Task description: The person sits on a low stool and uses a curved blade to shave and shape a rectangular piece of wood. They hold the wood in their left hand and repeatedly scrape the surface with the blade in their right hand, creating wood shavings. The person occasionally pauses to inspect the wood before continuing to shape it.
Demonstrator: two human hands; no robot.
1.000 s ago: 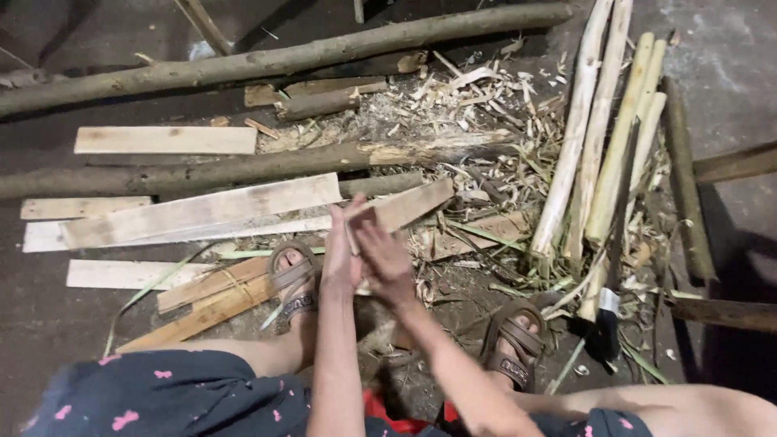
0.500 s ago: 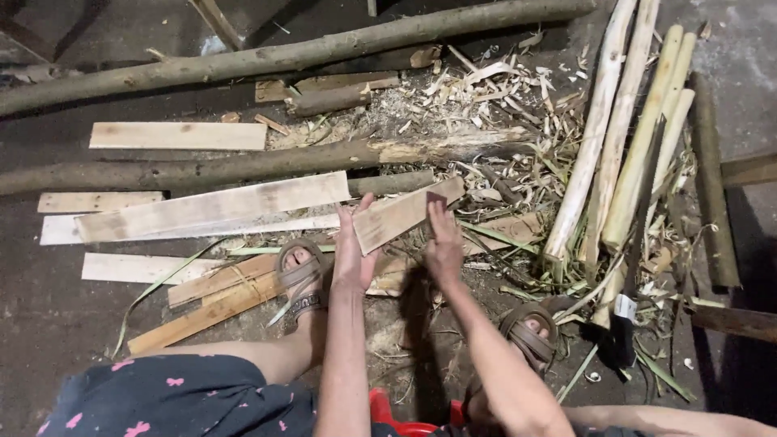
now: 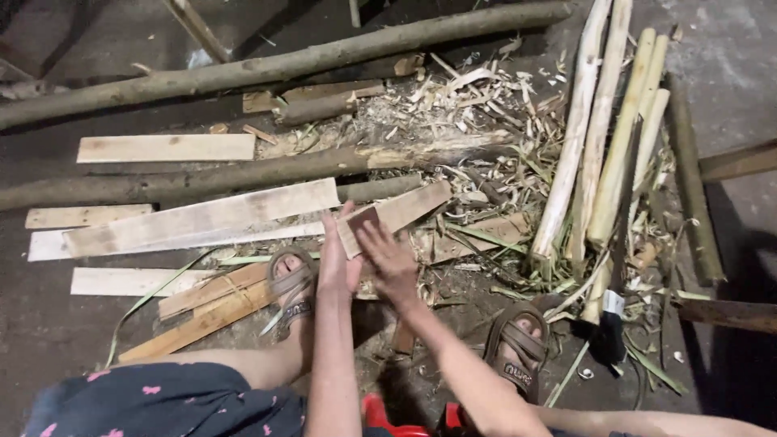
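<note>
My left hand [image 3: 335,260] is raised on edge with its fingers straight and its palm facing right. My right hand [image 3: 390,260] has its fingers spread and rests against the left palm. Neither hand holds anything. Both hover over a short pale plank [image 3: 405,209] that lies slanted on the ground. Just left of the hands is my left foot in a brown sandal [image 3: 290,285]. My right foot, in the other sandal [image 3: 518,346], is to the lower right.
Several flat planks [image 3: 202,217] lie at the left, and long rough logs [image 3: 267,69] run across the back. Peeled pale poles [image 3: 595,137] lean at the right over a heap of wood shavings [image 3: 453,97]. A dark-handled tool [image 3: 609,328] lies by the right sandal. A red seat [image 3: 387,417] shows below.
My hands were pressed together, then drew apart over the plank, and now meet again palm to palm. The view has shifted slightly.
</note>
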